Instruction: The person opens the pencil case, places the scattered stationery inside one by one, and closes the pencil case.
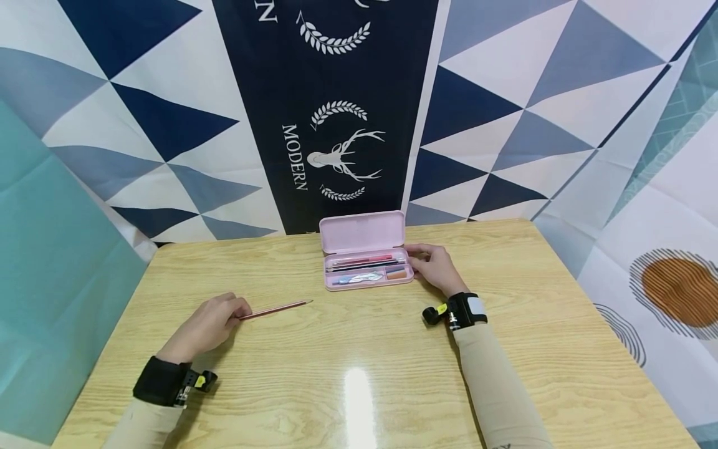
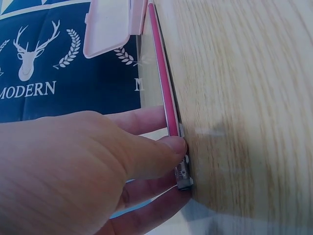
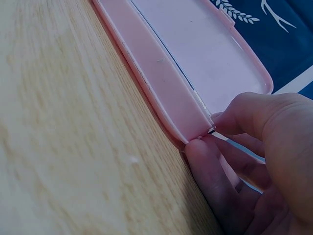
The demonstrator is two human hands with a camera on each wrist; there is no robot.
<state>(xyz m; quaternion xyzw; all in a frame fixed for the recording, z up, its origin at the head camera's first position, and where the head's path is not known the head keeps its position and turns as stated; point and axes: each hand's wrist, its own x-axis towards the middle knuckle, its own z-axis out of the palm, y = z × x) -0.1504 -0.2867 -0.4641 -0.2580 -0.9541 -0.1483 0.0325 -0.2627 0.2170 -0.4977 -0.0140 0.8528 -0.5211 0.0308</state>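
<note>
My left hand pinches a red-striped pencil near its eraser end, thumb on top. The pencil's sharpened tip points right, low over the table. In the left wrist view, the silver ferrule shows just past the thumb. At the back of the table a pink pencil case stands with its lid up. My right hand holds the case's right end, with the thumb at the top edge and fingers against the end wall.
Inside the case lie a red pen, dark slim pencils, a blue-and-white item and a small orange-brown block. The wooden table meets a patterned cloth backdrop right behind the case.
</note>
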